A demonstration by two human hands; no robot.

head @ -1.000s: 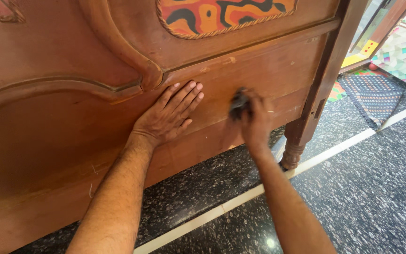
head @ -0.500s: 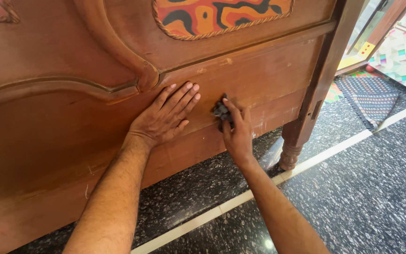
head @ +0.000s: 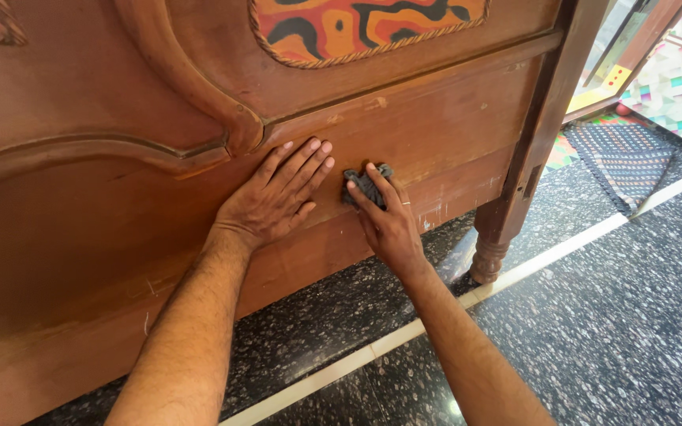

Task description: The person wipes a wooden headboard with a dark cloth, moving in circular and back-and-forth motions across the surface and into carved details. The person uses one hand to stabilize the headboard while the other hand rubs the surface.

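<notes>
Rubbing of the wooden board (head: pixel 451 110) was under way: right hand (head: pixel 388 225) pressed a small dark cloth (head: pixel 363 183) flat against the lower rail, fingers extended over it and loosely curled, the wad pinned between fingertips and wood rather than gripped in a fist. Left hand (head: pixel 278 197) lay open just beside it, palm and all fingers spread flat on the same rail, holding nothing, apparently bracing. Cloth sat about mid-rail, well short of the turned leg (head: pixel 489 252) at the right corner. Progress, as a judgement: pale scuffs (head: pixel 432 214) showed on the rail just right of the cloth, and fainter scratches near the lower left edge, so the surface looked only partly worked, with most of the rail left. No difference in sheen could be told for certain. Carved moulding (head: pixel 199 95) and painted panel (head: pixel 357 28) above were untouched by either hand. Containers: none visible; nothing to record there. Speckled floor (head: pixel 593 315) and a mat (head: pixel 625 154) lay beyond.
</notes>
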